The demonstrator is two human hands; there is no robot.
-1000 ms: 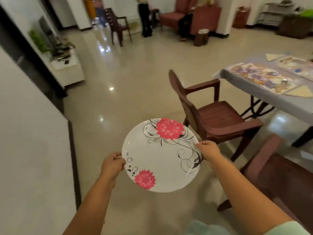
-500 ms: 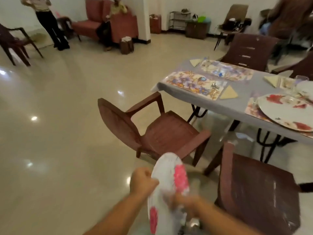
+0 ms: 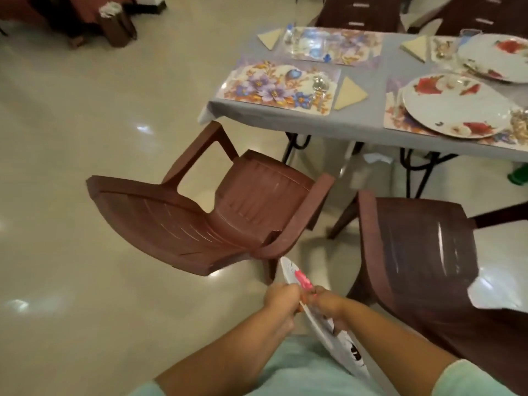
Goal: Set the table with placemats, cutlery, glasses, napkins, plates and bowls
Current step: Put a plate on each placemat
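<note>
Both your hands clamp one flowered plate (image 3: pixel 297 277), held edge-on close to your body: left hand (image 3: pixel 278 300) on one side, right hand (image 3: pixel 328 305) opposite. Brown chair (image 3: pixel 228 215) just ahead, table (image 3: pixel 368 121) beyond.

blocked: two chairs (image 3: pixel 228 212) | free: near placemat (image 3: pixel 278 87)

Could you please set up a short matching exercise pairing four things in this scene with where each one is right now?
Things:
1. pink-flowered plate
2. red-flowered plate
3. nearest empty placemat
4. folded napkin

Places:
A. bare on the table's left end
B. held on edge by both hands
C. just right of that placemat
D. resting on a placemat

Pairs: 1-B, 2-D, 3-A, 4-C
</note>
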